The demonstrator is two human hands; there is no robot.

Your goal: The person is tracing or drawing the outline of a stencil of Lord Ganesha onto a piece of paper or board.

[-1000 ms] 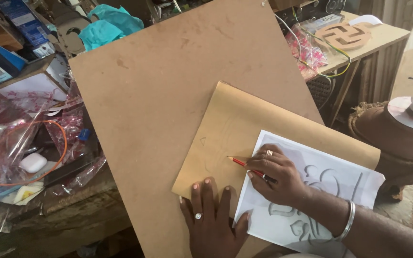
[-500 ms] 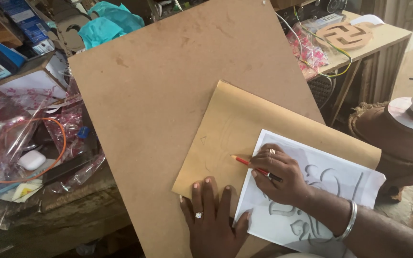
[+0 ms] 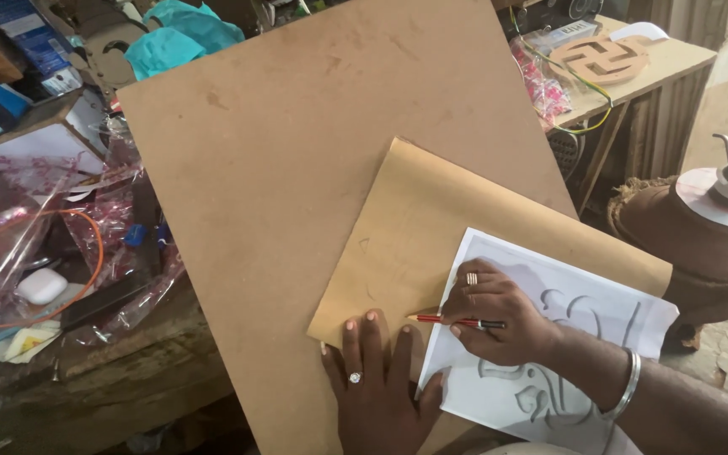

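Note:
My right hand (image 3: 499,313) grips a red pencil (image 3: 441,319) whose tip touches the left edge of a white paper stencil (image 3: 579,291) with cut-out curved shapes. The stencil lies on a tan sheet (image 3: 431,219), which rests on a large brown board (image 3: 313,152). My left hand (image 3: 377,388) lies flat, fingers spread, pressing the tan sheet and the stencil's lower left corner. Both hands wear a ring; a metal bangle is on the right wrist.
Left of the board lie clear plastic bags (image 3: 52,244), an orange cord (image 3: 86,278), a small white case (image 3: 41,286) and boxes. A teal cloth (image 3: 179,38) is behind. At the right stand a wooden table (image 3: 667,63) with a carved wooden piece (image 3: 604,59) and a brown pot (image 3: 701,244).
The view has shifted slightly. My right hand and the pencil have moved a little down the stencil's left edge. The left hand stays pressed flat.

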